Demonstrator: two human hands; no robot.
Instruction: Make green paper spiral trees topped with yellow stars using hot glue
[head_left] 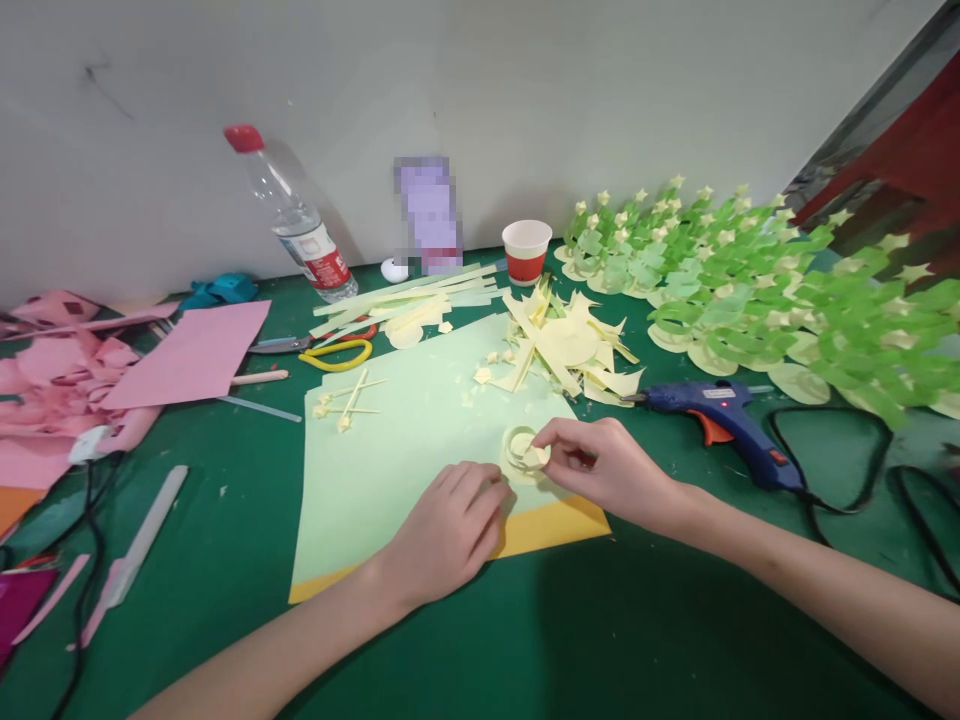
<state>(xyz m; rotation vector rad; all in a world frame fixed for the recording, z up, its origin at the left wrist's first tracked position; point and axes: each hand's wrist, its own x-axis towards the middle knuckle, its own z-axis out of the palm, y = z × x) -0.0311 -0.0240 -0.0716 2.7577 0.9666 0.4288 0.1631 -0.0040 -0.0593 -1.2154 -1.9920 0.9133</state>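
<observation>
On pale green paper sheets lies a small ring-shaped piece of pale paper on a round cream base. My right hand pinches the right edge of this piece between thumb and fingertips. Close to its lower left, my left hand rests on the sheets with fingers curled together; what they hold, if anything, is hidden. Small paper stars on thin stems lie at the sheets' upper left. Cream paper scraps are heaped beyond the ring.
A blue glue gun with a black cord lies at the right. Finished green paper plants crowd the back right. Scissors, a bottle, a paper cup and a phone stand or lie behind. Pink paper covers the left.
</observation>
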